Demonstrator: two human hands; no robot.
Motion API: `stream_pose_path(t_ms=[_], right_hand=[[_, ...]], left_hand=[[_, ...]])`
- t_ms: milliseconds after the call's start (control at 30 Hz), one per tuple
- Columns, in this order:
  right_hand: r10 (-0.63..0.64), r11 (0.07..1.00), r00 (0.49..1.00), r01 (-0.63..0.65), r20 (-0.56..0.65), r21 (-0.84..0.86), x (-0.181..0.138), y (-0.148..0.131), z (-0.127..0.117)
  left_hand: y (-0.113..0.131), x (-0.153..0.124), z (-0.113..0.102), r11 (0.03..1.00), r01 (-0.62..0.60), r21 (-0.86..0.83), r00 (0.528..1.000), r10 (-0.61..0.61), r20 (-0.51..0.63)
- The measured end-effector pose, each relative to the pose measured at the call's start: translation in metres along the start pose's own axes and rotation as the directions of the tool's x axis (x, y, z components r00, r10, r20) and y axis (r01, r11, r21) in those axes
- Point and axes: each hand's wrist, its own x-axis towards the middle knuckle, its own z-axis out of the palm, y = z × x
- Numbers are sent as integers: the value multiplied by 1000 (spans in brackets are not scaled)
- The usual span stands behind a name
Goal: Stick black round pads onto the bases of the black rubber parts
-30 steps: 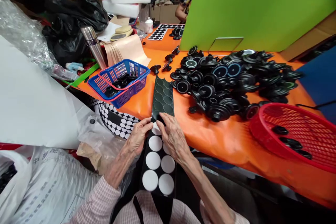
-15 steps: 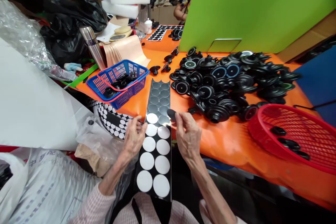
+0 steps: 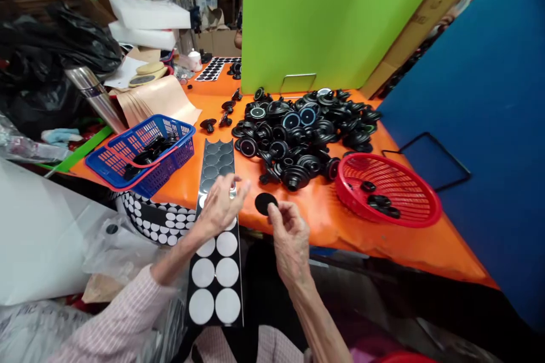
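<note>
Between the thumb and fingers of my right hand is a thin round black disc, held above the table's front edge. My left hand hovers over the sticker sheet, fingers apart and holding nothing that I can see. That long black strip runs from the table toward my lap. White circles show on its near part, and dark round discs cover its far part. Right of the strip lies a big heap of black disc-shaped parts with stems.
A blue basket with black parts stands at the left. The red basket at the right holds several black pieces. A green board rises behind the heap, and a blue panel borders the right. A steel flask leans at the left.
The view has turned to the right. My right hand has drawn the black disc away from the sheet's edge. My left hand has moved from the sheet's left edge to over it.
</note>
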Motion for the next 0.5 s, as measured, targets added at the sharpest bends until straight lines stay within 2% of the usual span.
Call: stream_pose_path(t_ms=[67,133,200,267,367,500], right_hand=[[-28,1000,1000,28,-4,4,1,-3,-8],[-50,999,998,51,41,-17,-2,-4,-17],[-47,997,996,51,79,-49,-7,-1,-27],[-6,998,993,14,114,-65,-8,4,-37],[48,994,986,-31,162,-104,-5,12,-49],[-23,988,991,42,130,-151,8,11,-48]], left_hand=[[8,26,15,997,-5,76,997,10,-72],[13,49,32,995,101,15,995,-101,10],[14,65,46,971,213,-113,973,-200,114],[12,71,54,935,269,-229,955,-230,186],[6,68,50,926,253,-280,955,-193,227],[-2,57,31,958,173,-229,973,-130,189]])
